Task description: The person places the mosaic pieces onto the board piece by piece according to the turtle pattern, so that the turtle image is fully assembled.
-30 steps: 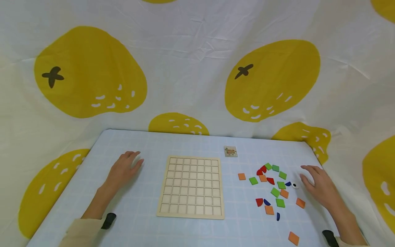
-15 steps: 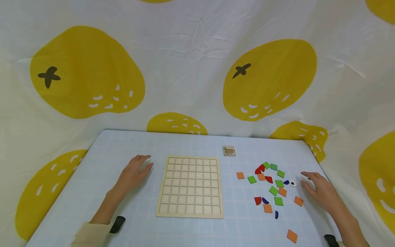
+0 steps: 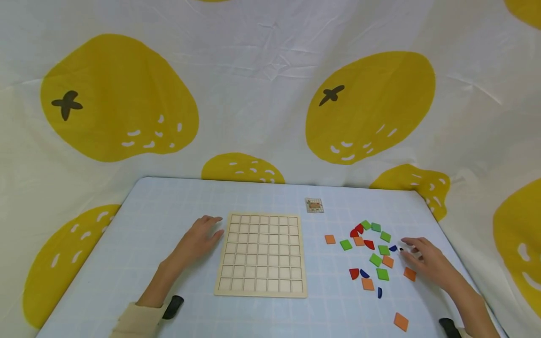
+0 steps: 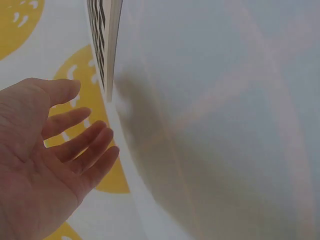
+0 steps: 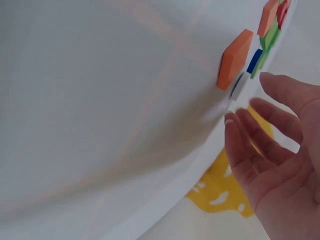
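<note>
My left hand hovers at the left edge of a square wooden grid board, fingers relaxed and holding nothing. In the left wrist view the board's edge stands beyond the thumb and loose fingers of that hand. Over on the right, my right hand is beside a white round eye piece with a black dot, largely covered by the fingers in the head view. The right wrist view shows this round piece just past the spread thumb and fingers, not gripped.
Loose flat pieces lie right of the board: green tiles, orange tiles, red quarter-rounds and blue half-rounds. A small picture card lies behind them. A white cloth with yellow fruit print hangs behind the table.
My left hand has moved right, up to the board's left edge. My right hand, after dipping slightly nearer, has moved left over the round eye piece. The tiles stay where they were.
</note>
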`<state>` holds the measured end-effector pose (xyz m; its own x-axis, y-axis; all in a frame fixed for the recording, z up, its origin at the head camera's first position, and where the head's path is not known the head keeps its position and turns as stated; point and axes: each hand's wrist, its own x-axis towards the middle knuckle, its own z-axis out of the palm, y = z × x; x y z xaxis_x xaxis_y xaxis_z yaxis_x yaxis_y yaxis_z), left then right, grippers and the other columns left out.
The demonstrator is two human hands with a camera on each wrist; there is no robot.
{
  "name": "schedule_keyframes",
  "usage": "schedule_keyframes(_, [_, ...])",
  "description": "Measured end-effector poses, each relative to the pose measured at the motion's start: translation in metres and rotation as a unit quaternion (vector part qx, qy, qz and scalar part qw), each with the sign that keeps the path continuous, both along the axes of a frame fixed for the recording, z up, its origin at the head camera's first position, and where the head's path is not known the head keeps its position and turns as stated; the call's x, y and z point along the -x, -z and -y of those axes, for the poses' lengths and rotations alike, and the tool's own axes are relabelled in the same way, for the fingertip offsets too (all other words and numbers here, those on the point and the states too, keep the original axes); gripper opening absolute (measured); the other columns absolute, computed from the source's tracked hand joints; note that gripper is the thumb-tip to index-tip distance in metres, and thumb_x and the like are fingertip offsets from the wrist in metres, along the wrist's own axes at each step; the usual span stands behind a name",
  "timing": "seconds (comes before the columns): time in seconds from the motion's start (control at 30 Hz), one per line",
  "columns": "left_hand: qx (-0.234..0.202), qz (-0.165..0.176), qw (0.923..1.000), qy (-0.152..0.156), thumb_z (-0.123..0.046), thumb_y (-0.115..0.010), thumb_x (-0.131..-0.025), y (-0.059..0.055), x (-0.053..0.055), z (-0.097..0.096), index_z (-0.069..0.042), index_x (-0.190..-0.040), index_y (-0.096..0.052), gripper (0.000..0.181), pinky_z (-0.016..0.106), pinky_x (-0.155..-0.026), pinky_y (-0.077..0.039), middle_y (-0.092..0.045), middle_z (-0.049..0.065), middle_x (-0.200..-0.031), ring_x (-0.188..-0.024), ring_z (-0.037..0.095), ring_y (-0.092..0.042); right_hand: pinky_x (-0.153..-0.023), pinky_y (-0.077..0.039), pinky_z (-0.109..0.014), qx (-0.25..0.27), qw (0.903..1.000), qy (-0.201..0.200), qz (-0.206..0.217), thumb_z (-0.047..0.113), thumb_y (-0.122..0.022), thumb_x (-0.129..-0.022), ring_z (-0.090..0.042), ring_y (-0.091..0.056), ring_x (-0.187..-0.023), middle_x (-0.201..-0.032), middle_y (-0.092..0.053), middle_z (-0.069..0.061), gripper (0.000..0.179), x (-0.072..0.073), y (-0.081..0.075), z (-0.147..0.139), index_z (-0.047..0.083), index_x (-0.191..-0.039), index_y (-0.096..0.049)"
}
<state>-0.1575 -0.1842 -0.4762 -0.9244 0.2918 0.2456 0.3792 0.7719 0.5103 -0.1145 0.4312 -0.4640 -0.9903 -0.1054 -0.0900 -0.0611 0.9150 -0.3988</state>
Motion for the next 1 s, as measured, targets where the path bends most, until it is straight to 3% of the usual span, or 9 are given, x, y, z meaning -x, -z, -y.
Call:
schedule_keyframes(0.2, [0.023, 0.016, 0.9994, 0.022, -0.011, -0.073, -0.097, 0.001, -0.002, -0.008, 0.006, -0.134, -0.061, 0.043, 0.054, -0.098, -0.052, -0.062, 0.019, -0.123, -0.115, 0.038, -0.058, -0.072, -0.060, -0.034, 0.001, 0.9998, -0.006, 0.017, 0.016, -0.074, -0.095, -0.027, -0.060, -0.091, -0.112, -0.061, -0.020, 0.047, 0.002, 0.000, 0.005, -0.007, -0.132, -0.058])
schedule_keyframes(0.47, [0.052, 0.015, 0.9979, 0.036, -0.010, -0.074, -0.096, 0.003, -0.002, -0.013, 0.004, -0.132, -0.063, 0.040, 0.051, -0.099, -0.052, -0.063, 0.019, -0.124, -0.116, 0.036, -0.059, -0.072, -0.059, -0.033, -0.003, 0.9996, -0.016, 0.021, 0.016, -0.074, -0.094, -0.025, -0.058, -0.089, -0.109, -0.062, -0.017, 0.043, 0.003, 0.001, 0.008, -0.007, -0.129, -0.062])
schedule_keyframes(0.7, [0.079, -0.021, 0.9957, 0.044, -0.010, -0.075, -0.095, 0.010, 0.000, -0.013, 0.004, -0.129, -0.065, 0.038, 0.049, -0.099, -0.052, -0.065, 0.017, -0.124, -0.116, 0.034, -0.060, -0.071, -0.059, -0.030, 0.001, 0.9998, -0.018, 0.009, 0.006, -0.076, -0.091, -0.023, -0.058, -0.088, -0.106, -0.062, -0.015, 0.035, 0.005, 0.003, 0.010, -0.007, -0.122, -0.066])
schedule_keyframes(1.0, [0.069, -0.053, 0.9949, 0.050, -0.009, -0.077, -0.093, 0.014, -0.002, -0.011, 0.003, -0.130, -0.064, 0.041, 0.054, -0.094, -0.053, -0.065, 0.017, -0.125, -0.117, 0.036, -0.061, -0.072, -0.059, -0.030, 0.006, 0.9998, -0.014, -0.010, 0.004, -0.080, -0.088, -0.022, -0.059, -0.086, -0.100, -0.064, -0.010, 0.029, 0.005, 0.005, 0.009, -0.004, -0.113, -0.068])
